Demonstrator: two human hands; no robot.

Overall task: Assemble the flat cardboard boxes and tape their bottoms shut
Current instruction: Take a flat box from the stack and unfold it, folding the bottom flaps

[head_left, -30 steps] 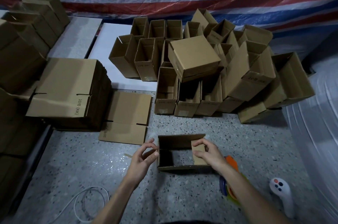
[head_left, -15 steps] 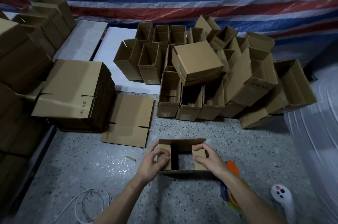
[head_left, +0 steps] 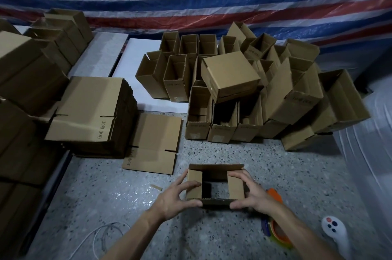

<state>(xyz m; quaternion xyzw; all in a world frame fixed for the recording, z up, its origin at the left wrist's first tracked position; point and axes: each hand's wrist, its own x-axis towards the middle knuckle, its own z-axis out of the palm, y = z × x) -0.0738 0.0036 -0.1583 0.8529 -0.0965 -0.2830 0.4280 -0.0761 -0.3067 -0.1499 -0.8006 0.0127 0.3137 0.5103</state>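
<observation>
A small open cardboard box point(head_left: 214, 170) stands on the speckled floor in front of me, with its left and right flaps folded inward over the opening. My left hand point(head_left: 177, 198) grips its left side, fingers on the left flap and thumb at the near edge. My right hand point(head_left: 251, 195) grips the right side the same way, fingers on the right flap. An orange tape dispenser point(head_left: 278, 235) lies on the floor under my right forearm, partly hidden by it.
A stack of flat boxes point(head_left: 89, 109) sits at the left, with one flat box point(head_left: 156, 143) on the floor beside it. A pile of assembled boxes point(head_left: 231, 77) fills the back. A white controller point(head_left: 336, 231), a white cable point(head_left: 101, 236) and plastic sheeting point(head_left: 371, 164) lie nearby.
My left hand folded the left flap inward to match the right one. Both hands then spread over the box, thumbs dropping to its near edge.
</observation>
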